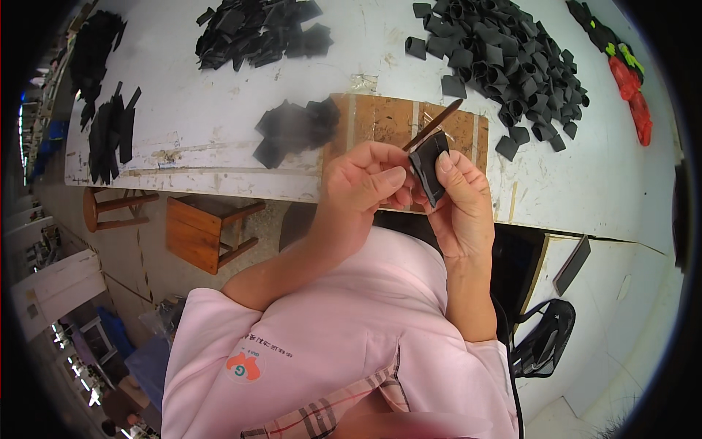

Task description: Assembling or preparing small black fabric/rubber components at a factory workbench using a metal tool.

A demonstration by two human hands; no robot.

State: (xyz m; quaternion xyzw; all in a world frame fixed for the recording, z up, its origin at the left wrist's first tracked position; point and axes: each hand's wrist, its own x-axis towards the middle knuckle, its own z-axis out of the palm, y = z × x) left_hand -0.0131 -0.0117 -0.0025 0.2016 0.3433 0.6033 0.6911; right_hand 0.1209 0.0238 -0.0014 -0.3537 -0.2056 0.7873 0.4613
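Above the front edge of the table, my right hand (461, 194) pinches a small folded piece of black fabric (431, 164) between thumb and fingers. A flat, thin brown stick (436, 123) slants up and to the right from beside the index finger of my left hand (365, 183). The left fingers are curled close against the left side of the black piece, and the stick's lower end is hidden there. Under both hands lies a brown board (384, 121) with strips of clear tape.
Flat black pieces (296, 128) lie left of the board, with another heap (256, 33) behind. A large pile of black fabric loops (512, 66) is at the back right. Black strips (112, 139) lie far left, a red bag (630, 91) far right. Wooden stools (194, 230) stand below.
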